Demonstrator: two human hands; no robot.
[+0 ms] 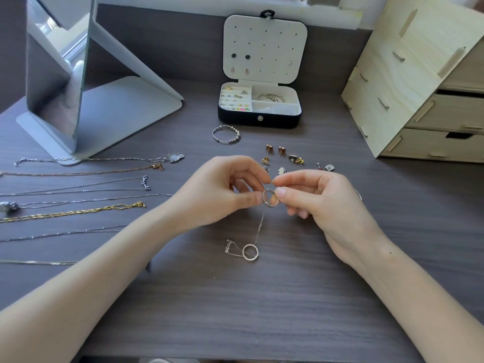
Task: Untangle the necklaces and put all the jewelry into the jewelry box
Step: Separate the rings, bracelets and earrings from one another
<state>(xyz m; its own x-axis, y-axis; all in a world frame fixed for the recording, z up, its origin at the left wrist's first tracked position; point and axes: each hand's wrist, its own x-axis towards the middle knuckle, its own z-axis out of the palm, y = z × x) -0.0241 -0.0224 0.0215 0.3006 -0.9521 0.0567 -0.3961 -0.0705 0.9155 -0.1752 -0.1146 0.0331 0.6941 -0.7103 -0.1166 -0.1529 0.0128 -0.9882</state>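
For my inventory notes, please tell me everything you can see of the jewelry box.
The jewelry box is small, dark outside, pale inside. It stands open at the far middle of the table, lid upright. A few earrings are pinned in the lid's small holes. The left of the base holds rings and studs; a bracelet lies back right. A round snap sits on the front wall.

Bright, soft daylight from behind the desk; edges bow, slight blur.
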